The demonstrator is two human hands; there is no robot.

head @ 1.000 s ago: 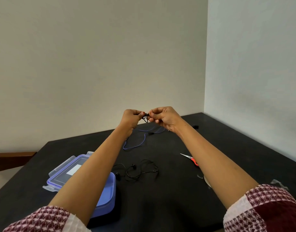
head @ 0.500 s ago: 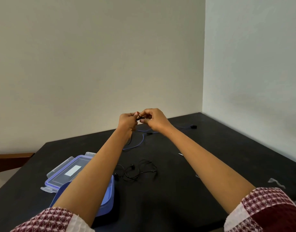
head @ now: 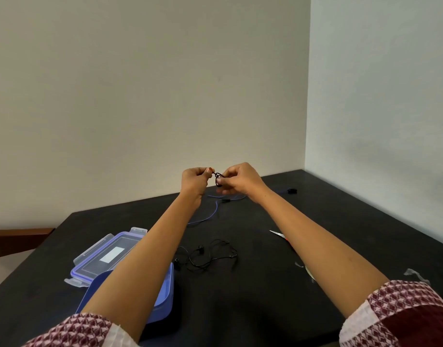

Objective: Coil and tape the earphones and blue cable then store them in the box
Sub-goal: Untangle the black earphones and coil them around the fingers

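My left hand [head: 194,180] and my right hand [head: 240,180] are raised above the far side of the black table [head: 265,309], fingertips close together. Both pinch a small dark loop [head: 217,175] that looks like one end of the blue cable. The rest of the blue cable [head: 216,209] trails loose on the table beneath them, with a black plug [head: 291,190] at its far right end. The black earphones [head: 210,256] lie in a loose tangle mid-table, between my forearms. The blue box [head: 165,296] stands open at the near left, partly under my left arm.
The box's clear blue-rimmed lid [head: 110,256] lies flat behind the box. Scissors [head: 278,233] with a red handle poke out from behind my right forearm. A scrap of clear tape [head: 413,272] sits near my right sleeve. Walls close off the table's far and right sides.
My hands went from nearly touching to slightly apart, and the small dark loop shows between them again. The earphones, box and scissors have not moved.
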